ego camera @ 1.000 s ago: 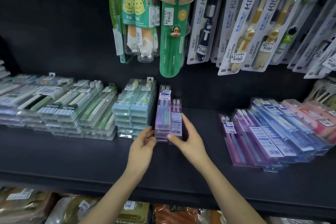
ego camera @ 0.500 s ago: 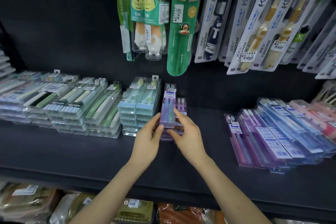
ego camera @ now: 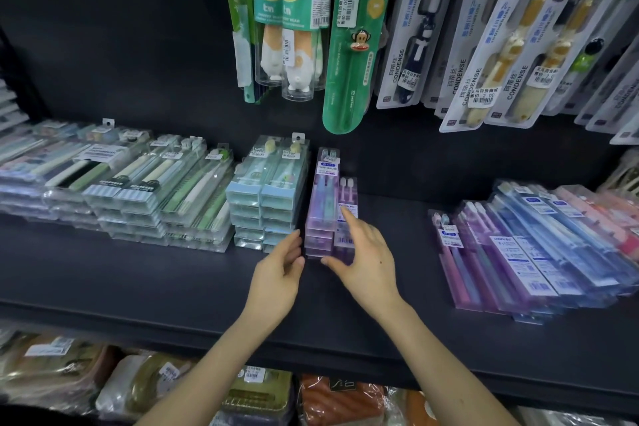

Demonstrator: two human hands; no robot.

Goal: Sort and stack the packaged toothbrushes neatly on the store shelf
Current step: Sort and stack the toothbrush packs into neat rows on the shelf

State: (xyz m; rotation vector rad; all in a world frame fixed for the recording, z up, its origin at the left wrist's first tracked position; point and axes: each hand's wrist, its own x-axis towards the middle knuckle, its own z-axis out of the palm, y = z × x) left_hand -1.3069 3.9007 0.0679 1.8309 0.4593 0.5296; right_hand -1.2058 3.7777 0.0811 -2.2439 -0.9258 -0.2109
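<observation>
**Squaring up the purple toothbrush stack**

Head view. The purple stack of boxed toothbrushes sits on the dark shelf and serves as the landmark here. Touching its right side is a shorter pile topped by a purple pack, whose top lies lower than the stack's. Just left of the stack stands a light-blue stack, and further left are the green-and-white stacks. Well to the right of the stack lies a slanted, fanned-out pile of purple, blue and pink packs, not yet sorted. Kids' toothbrushes hang on cards above and to the right.

The left hand hovers at the stack's front left corner. Its grip is released, with relaxed fingers holding nothing, and I cannot tell whether the fingertips touch the boxes. The right hand reaches over the shorter pile with its forefinger laid along the top pack and its thumb near the front edge. Its grip also looks released, resting on the pack rather than clasping it.

The step in hand appears to be aligning the two purple piles. The next move probably calls for nudging their front edges flush. After that, a matching pack would be fetched from the fanned-out pile, lifted gently, as the slick boxes may slide.
</observation>
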